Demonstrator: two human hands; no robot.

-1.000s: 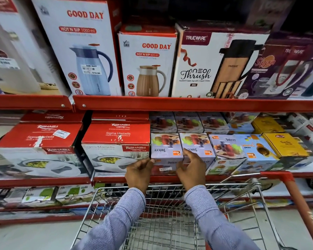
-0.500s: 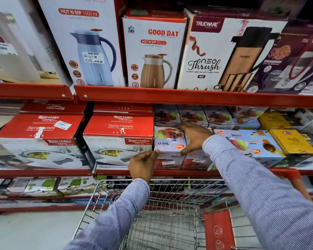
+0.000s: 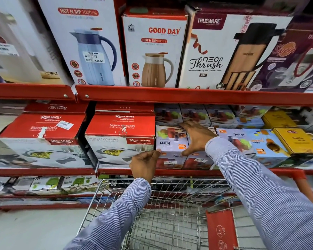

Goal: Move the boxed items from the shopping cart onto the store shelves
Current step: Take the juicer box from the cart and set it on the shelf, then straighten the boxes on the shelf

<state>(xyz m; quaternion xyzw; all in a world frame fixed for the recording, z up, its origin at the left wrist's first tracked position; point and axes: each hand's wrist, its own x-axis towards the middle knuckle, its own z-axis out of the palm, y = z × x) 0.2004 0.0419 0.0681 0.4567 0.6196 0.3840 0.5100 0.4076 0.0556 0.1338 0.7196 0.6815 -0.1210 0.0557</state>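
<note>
Reaching over the shopping cart [image 3: 170,204], your right hand [image 3: 197,138] lies spread wide, palm down, on top of the second Juicer box [image 3: 197,159] in the front row of the middle shelf [image 3: 170,172]; thumb hangs over its front edge, fingers stretch toward the back row. It presses rather than grips. Your left hand [image 3: 145,165] sits in front of that shelf's lip, fingers loosely curled, narrow, fingertips touching the lower front corner of the first Juicer box [image 3: 170,141]. It holds nothing.

Both boxes are on the middle shelf, side by side, just right of the red Rishabh box [image 3: 119,139].

Counts, middle shelf: two Rishabh boxes in front, the other [image 3: 42,139] further left of the Juicer pair, with more red lids stacked behind. Behind the Juicer pair, a back row of at least three similar boxes, blurred. Right of the pair, a blue juicer box [image 3: 260,145], then two yellow boxes [image 3: 296,141].

Above the middle shelf: two Good Day flask boxes [image 3: 155,51], one Trueware box [image 3: 224,51], a purple box at far right.

Cart basket below your arms shows bare wire; its red handle [image 3: 300,177] crosses in front of the shelf lip at right. Your right sleeve hides part of the blue box.
</note>
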